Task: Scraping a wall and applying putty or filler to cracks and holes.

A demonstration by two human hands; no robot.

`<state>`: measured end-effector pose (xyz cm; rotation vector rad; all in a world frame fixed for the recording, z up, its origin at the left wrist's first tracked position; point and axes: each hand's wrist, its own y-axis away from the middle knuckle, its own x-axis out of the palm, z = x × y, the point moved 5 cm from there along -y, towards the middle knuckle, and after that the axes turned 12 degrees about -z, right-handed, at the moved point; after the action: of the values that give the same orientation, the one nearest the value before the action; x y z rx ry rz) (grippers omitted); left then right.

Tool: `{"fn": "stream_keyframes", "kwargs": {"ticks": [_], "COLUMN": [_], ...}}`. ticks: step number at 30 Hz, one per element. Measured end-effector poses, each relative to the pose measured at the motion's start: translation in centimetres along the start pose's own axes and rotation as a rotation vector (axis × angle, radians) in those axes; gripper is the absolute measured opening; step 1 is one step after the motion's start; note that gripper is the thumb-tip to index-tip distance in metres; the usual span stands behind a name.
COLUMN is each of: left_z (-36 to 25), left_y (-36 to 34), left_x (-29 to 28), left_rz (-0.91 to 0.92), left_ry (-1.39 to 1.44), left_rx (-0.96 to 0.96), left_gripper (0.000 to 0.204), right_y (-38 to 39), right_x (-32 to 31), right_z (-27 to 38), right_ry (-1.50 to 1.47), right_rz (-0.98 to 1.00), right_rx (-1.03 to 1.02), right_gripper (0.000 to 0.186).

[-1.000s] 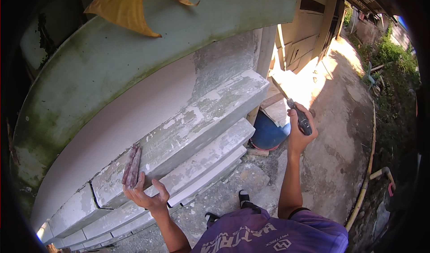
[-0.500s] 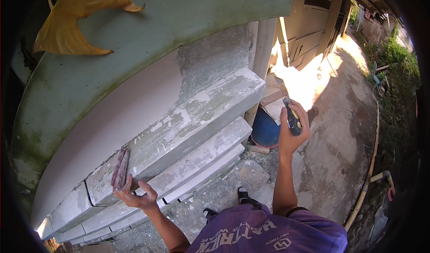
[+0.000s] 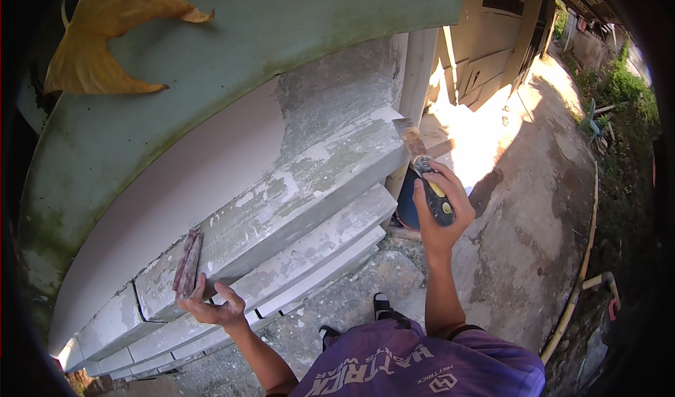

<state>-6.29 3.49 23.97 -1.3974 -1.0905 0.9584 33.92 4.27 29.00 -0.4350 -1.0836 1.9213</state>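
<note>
A putty knife (image 3: 441, 203) with a black and yellow handle is gripped in my right hand (image 3: 444, 221). Its rust-stained blade reaches the right end of the upper ledge (image 3: 295, 182), whose white coating is patchy and flaking. At the ledge's left part, my left hand (image 3: 214, 307) is by the front edge, its fingers curled at the lower end of a folded reddish-brown strip (image 3: 187, 263) that looks like sandpaper. The thumb stands apart from the strip. How the fingertips meet it is partly hidden.
Lower pale steps (image 3: 323, 239) run beneath the ledge. Overhead curves a greenish slab (image 3: 232, 38) with a dry yellow leaf (image 3: 105, 38) on it. A blue container (image 3: 408, 203) stands beyond the ledge's end. A concrete path (image 3: 527, 256) and a long pipe (image 3: 582, 270) lie right.
My right hand has moved left and slightly down, bringing the putty knife's blade to the ledge's right end. My left hand and the folded strip have barely shifted.
</note>
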Motion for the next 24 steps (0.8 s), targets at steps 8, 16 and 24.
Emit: {"fn": "stream_keyframes", "kwargs": {"ticks": [8, 16, 24], "left_z": [0.0, -0.9, -0.4], "left_y": [-0.3, -1.5, -0.9], "left_x": [-0.1, -0.3, -0.5], "left_rz": [0.044, 0.095, 0.157], "left_ry": [0.022, 0.101, 0.100], "left_rx": [0.030, 0.054, 0.020], "left_gripper": [0.023, 0.029, 0.043], "right_y": [3.2, 0.6, 4.2], "right_x": [2.8, 0.6, -4.8], "right_z": [6.8, 0.4, 0.4], "right_ry": [-0.350, 0.150, 0.251], "right_rz": [0.177, -0.247, -0.357], "right_rx": [-0.003, 0.104, 0.068], "right_gripper": [0.025, 0.019, 0.018]}}
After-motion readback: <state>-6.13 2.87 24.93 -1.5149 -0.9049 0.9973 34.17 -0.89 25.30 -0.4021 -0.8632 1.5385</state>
